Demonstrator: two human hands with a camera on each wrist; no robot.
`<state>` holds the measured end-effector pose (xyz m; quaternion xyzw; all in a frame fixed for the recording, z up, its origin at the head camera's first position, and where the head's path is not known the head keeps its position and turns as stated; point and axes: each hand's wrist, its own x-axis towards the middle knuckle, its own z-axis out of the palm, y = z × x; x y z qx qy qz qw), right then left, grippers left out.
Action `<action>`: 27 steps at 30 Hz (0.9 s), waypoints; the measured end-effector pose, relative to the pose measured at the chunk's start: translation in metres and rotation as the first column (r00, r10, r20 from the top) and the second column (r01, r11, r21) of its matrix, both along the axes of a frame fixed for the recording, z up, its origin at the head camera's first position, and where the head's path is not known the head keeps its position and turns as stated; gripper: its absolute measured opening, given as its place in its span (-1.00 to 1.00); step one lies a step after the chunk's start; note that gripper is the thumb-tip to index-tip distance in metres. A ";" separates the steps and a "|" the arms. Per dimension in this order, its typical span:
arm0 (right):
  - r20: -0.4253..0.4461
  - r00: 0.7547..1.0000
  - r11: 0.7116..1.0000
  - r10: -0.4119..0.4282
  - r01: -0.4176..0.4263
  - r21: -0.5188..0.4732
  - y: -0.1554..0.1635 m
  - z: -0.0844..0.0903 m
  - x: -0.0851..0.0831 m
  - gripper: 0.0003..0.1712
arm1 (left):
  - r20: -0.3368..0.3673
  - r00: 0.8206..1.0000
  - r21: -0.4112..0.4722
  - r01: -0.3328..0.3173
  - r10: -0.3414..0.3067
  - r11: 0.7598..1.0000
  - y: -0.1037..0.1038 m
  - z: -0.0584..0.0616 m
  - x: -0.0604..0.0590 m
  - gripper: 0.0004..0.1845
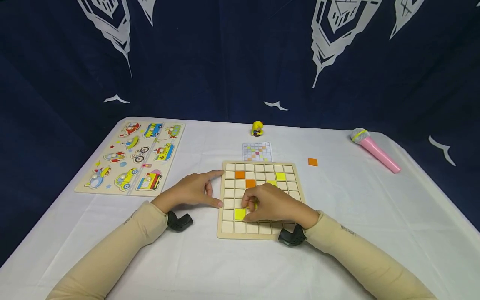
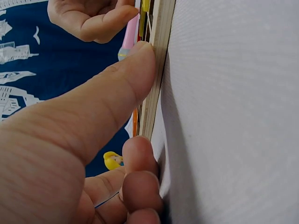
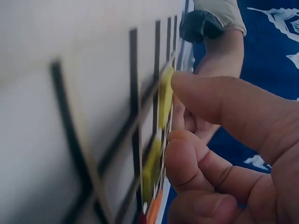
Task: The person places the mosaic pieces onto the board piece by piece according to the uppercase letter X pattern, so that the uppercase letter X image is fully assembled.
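A wooden grid board (image 1: 220,216) lies on the white table, with several yellow and orange square tiles in its cells. My left hand (image 1: 191,189) steadies the board's left edge, thumb and index finger spread along it. Over the lower left cells, my right hand (image 1: 271,203) has its thumb tip at a yellow tile (image 1: 240,214) lying in the grid. In the right wrist view, the thumb meets that yellow tile (image 3: 166,99), with a gap between thumb and bent fingers. Another yellow tile (image 3: 150,172) shows beyond. The right hand hides part of the board's middle.
A small printed pattern card (image 1: 257,151) lies behind the board, with a yellow-haired figurine (image 1: 257,128) farther back. One loose orange tile (image 1: 313,161) is to the right, near a pink toy microphone (image 1: 376,151). At left lies a vehicle puzzle board (image 1: 131,158).
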<state>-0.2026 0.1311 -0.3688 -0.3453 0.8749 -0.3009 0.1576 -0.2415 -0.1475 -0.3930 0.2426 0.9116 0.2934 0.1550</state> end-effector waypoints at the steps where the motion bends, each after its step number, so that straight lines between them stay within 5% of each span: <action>1: 0.000 1.000 1.000 -0.004 0.004 -0.004 0.003 0.001 -0.001 -0.79 | -0.001 1.000 -0.001 0.000 0.000 1.000 0.000 0.000 0.000 0.10; 9: 0.053 0.999 0.990 -0.010 0.018 -0.140 0.040 0.007 -0.018 -0.93 | -0.003 1.000 -0.003 0.001 -0.001 1.000 0.001 0.001 0.000 0.10; 17: 0.091 0.992 0.960 -0.090 0.111 -0.259 0.076 0.013 -0.034 -0.81 | -0.007 1.000 -0.003 0.009 -0.009 1.000 0.001 0.000 0.000 0.10; 21: 0.113 0.982 0.924 -0.151 0.181 -0.338 0.090 0.014 -0.041 -0.76 | -0.007 1.000 0.001 0.008 -0.008 1.000 0.001 0.000 0.000 0.11; 27: 0.173 0.942 0.832 -0.289 0.336 -0.442 0.109 0.012 -0.050 -0.78 | -0.001 1.000 -0.001 0.004 -0.004 1.000 0.000 0.001 0.000 0.10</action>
